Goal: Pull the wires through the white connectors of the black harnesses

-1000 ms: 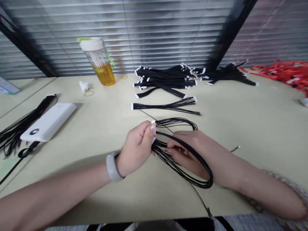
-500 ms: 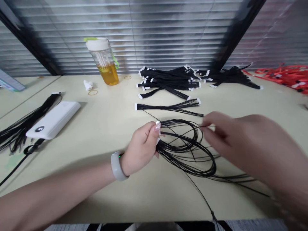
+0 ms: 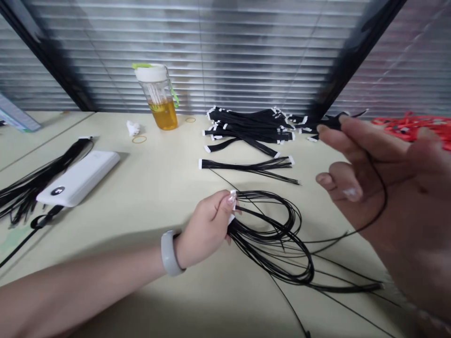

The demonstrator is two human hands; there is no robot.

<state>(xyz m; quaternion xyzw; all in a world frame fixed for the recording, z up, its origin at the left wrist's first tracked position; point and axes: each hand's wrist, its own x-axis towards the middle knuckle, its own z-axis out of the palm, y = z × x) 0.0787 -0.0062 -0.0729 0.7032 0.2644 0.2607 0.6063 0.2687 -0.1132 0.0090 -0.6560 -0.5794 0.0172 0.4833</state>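
Note:
My left hand (image 3: 207, 225), with a grey band on its wrist, pinches the white connectors (image 3: 231, 219) of a black wire harness between thumb and fingers. From there the harness's thin black wires (image 3: 306, 263) loop out to the right across the table, and some run toward the front edge. Raised at the right, my right hand (image 3: 373, 173) is turned palm-up with its fingers partly curled. A single black wire (image 3: 384, 202) bends across that palm and passes between the fingers; its tip is hidden.
Behind the hands lie a loose wire bundle (image 3: 243, 165), a stack of black cables (image 3: 250, 123) and red cables (image 3: 410, 127). A tea bottle (image 3: 164, 110) stands at the back. A white power bank (image 3: 79, 178) sits left, beside more black wires (image 3: 52, 162). Blinds (image 3: 239, 56) line the back.
My right hand has lifted away from the loops, up and to the right, and turned palm-up with a wire trailing from its fingers. My left hand keeps its hold on the connectors.

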